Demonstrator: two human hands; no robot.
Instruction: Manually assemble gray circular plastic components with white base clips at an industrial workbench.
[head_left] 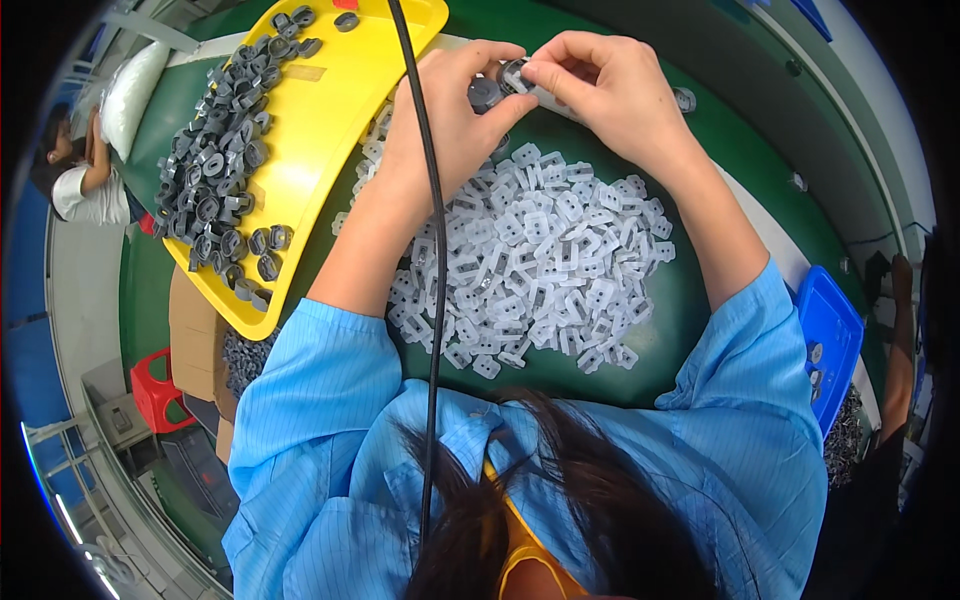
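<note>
Above the far side of the white pile, my two hands meet at a small grey round plastic part (516, 76). My left hand (440, 125) is closed, with its thumb and fingers around this part. A second grey round part (485, 95) shows within the same hand. My right hand (630, 105) pinches at the right edge of the first part; its fingertips cover whatever else may be between them. Below both hands spreads a heap of translucent white plastic clips (540, 260) with small holes, lying on the green table (640, 365).
A yellow tray (335, 110) with many grey round parts (215, 160) stands at the left. On the right is a blue tray (835, 330) holding a few parts. A black cable (440, 250) hangs across the view. Other people (85, 165) are at both sides.
</note>
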